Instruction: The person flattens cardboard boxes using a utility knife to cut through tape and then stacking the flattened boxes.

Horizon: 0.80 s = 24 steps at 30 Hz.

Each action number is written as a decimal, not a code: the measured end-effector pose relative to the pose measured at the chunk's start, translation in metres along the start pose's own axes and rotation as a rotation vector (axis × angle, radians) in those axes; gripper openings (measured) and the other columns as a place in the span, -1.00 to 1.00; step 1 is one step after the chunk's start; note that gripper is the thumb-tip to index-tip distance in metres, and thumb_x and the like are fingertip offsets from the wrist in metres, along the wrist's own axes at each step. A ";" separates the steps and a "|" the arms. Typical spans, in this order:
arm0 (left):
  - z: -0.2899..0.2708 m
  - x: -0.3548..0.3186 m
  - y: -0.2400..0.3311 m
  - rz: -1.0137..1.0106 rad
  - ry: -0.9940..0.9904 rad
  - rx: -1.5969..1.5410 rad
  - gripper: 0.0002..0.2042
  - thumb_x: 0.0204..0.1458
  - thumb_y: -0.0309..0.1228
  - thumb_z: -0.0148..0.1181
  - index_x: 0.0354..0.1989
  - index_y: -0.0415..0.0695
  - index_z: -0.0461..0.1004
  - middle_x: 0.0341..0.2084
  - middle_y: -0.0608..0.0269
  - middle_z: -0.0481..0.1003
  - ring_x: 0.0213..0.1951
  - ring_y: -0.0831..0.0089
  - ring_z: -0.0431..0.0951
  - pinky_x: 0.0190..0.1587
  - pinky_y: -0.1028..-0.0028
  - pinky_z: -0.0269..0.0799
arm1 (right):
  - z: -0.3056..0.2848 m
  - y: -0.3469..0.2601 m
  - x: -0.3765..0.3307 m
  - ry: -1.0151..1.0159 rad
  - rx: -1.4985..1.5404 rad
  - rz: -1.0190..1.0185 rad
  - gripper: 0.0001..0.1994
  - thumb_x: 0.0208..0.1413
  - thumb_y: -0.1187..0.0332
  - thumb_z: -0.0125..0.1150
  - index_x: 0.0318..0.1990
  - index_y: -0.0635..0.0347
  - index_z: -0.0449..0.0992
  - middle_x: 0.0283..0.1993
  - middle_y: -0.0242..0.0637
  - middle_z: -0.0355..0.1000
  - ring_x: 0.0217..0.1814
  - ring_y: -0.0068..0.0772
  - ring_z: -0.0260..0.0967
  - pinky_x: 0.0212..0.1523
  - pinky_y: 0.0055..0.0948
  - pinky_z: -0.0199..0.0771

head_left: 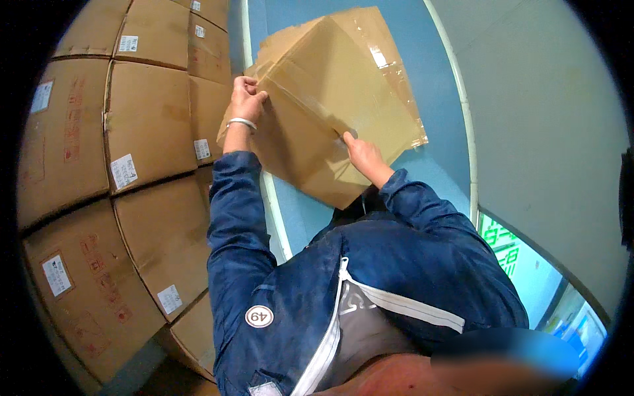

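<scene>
A large flattened cardboard box [310, 119] is in front of me, creased across its middle, with shiny clear tape [378, 57] along its far right side. My left hand [248, 100], a white band at its wrist, pinches the cardboard at its left edge, by the end of the crease. Lower down the crease, my right hand [365, 157] is closed against the cardboard with the thumb pointing up and left. A small dark spot shows at its fingertips; whatever it grips is hidden.
Stacked brown cartons [148, 125] with white labels rise close on my left. Blue floor [300, 214] lies under the cardboard, bordered by pale strips. A grey wall [535, 112] stands on the right, with a bright opening [541, 284] at lower right.
</scene>
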<state>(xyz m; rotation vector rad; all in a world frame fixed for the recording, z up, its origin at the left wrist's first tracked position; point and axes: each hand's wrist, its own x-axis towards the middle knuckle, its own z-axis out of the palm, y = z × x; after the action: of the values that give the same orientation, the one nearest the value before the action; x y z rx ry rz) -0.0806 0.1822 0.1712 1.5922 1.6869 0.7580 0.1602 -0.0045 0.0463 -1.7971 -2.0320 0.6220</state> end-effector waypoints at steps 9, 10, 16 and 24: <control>-0.008 0.013 0.000 0.005 0.010 -0.014 -0.63 -0.20 -0.62 0.25 -0.20 -0.22 0.27 -0.43 0.32 0.41 -0.34 0.54 0.40 -0.20 0.54 0.36 | 0.016 0.020 -0.006 -0.047 0.022 0.039 -0.91 0.04 0.44 -0.11 -0.28 0.14 0.24 -0.58 -0.04 0.39 -0.53 0.09 0.39 -0.60 -0.02 0.35; -0.009 0.014 -0.001 -0.007 0.003 -0.010 -0.63 -0.20 -0.62 0.25 -0.19 -0.22 0.26 -0.41 0.31 0.42 -0.33 0.54 0.40 -0.19 0.54 0.36 | 0.016 0.021 -0.008 -0.057 0.032 0.040 -0.91 0.04 0.45 -0.11 -0.27 0.15 0.24 -0.58 -0.04 0.40 -0.52 0.10 0.39 -0.59 -0.02 0.35; -0.011 0.023 -0.009 0.011 -0.010 -0.018 -0.65 -0.20 -0.62 0.23 -0.20 -0.22 0.28 -0.42 0.28 0.44 -0.33 0.54 0.42 -0.24 0.53 0.37 | 0.021 0.041 -0.023 -0.133 0.072 0.050 -0.87 0.01 0.49 -0.12 -0.24 0.17 0.23 -0.55 -0.03 0.41 -0.45 0.11 0.41 -0.49 0.00 0.36; -0.019 0.030 -0.013 0.024 -0.032 -0.036 -0.61 -0.18 -0.60 0.25 -0.15 -0.21 0.24 -0.51 0.42 0.32 -0.43 0.61 0.30 -0.29 0.58 0.33 | 0.024 0.062 -0.059 -0.188 0.010 0.089 -0.83 -0.02 0.50 -0.08 -0.23 0.17 0.22 -0.56 -0.03 0.40 -0.44 0.09 0.42 -0.50 -0.02 0.36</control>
<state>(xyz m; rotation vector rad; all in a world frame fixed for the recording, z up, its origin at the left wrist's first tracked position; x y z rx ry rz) -0.1035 0.2123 0.1695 1.5939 1.6258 0.7671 0.2071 -0.0589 -0.0062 -1.8948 -2.0710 0.8559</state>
